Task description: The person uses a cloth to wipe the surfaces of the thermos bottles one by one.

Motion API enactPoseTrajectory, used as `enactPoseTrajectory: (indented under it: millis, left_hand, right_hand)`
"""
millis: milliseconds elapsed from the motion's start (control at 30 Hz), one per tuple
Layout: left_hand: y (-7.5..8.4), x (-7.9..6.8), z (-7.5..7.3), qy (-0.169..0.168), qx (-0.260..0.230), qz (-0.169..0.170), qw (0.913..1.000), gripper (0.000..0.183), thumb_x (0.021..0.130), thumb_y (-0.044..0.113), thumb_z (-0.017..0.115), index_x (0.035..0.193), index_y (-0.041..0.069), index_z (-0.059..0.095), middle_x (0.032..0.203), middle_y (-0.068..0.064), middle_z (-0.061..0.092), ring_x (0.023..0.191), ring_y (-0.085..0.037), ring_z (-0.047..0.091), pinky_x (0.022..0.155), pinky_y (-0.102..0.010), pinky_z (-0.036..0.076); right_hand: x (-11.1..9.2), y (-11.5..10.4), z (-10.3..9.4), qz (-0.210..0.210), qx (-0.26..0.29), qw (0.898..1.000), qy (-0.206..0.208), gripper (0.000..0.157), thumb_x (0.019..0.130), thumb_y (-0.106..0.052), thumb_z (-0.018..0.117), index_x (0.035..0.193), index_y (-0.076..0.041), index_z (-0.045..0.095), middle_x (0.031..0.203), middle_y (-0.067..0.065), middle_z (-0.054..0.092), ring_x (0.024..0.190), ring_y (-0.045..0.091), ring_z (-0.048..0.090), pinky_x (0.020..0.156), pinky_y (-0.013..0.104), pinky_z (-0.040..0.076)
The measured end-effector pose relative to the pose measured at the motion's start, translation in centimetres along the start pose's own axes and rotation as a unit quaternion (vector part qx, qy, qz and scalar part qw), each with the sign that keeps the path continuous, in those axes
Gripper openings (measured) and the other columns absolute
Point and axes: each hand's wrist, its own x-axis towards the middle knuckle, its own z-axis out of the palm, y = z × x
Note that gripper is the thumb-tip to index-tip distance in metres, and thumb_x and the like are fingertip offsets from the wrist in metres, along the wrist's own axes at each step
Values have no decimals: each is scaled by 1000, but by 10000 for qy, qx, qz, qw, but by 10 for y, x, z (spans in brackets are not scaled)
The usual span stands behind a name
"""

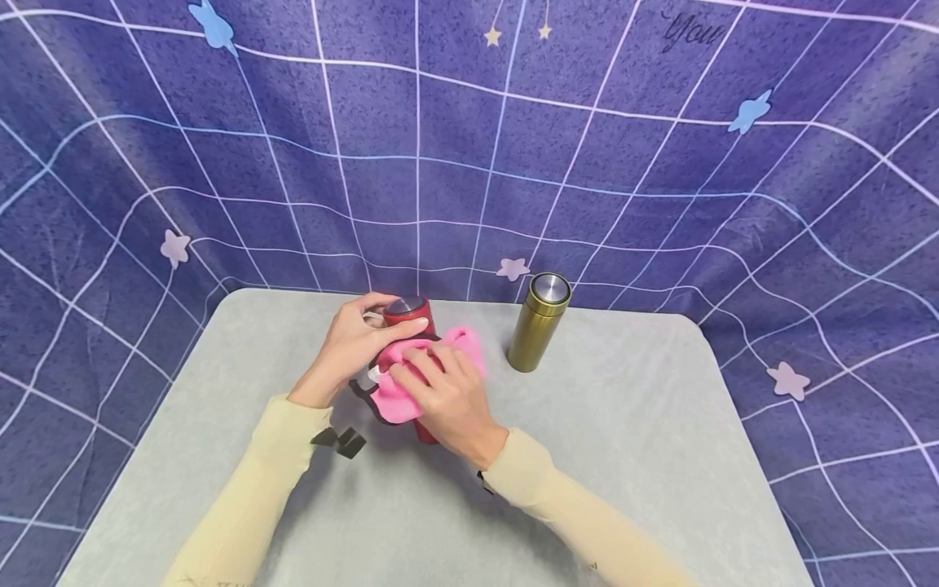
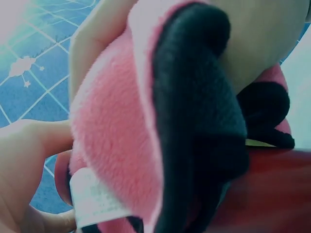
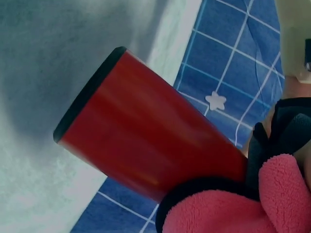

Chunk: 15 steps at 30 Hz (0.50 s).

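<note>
My left hand [image 1: 350, 342] grips a red thermos flask [image 1: 409, 313] around its top, just below the dark metallic lid. Against the flask's side my right hand [image 1: 451, 399] holds a pink cloth [image 1: 396, 399] with a black edge and underside, its fingers bent over the fabric. A white label [image 2: 99, 199] hangs from the cloth in the left wrist view. The flask's lower body [image 3: 146, 131], with its dark base, shows in the right wrist view. Its middle is hidden by the cloth.
A gold-green thermos flask [image 1: 538, 322] with a silver-topped lid stands upright to the right of the hands. The light grey table [image 1: 631, 473] has rounded back corners, and a blue-purple curtain [image 1: 455, 163] with grid lines and stars surrounds it.
</note>
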Motion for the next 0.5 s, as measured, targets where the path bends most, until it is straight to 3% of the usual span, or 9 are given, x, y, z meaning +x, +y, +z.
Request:
enactPoseTrajectory:
  millis: [267,500]
  left_hand:
    - [3,2,2,50,62,-127,9999,77,82,50,92,139,7,63,115,-16,75,98,-23,71,75,-27,60]
    - [3,2,0,180,143,-177,9996,77,82,51,92,139,7,64,112,-16,74,93,-23,70,71,-27,59]
  right_hand:
    - [12,0,1,-611,-267,9975,-231,20,101,-12,69,112,-21,82,113,-2,76,107,25,67,88,30,57]
    - [21,-1,3,-985,-478,9933,-362,18,101,-11,68,112,-20,78,112,-4,74,106,22,66,91,29,55]
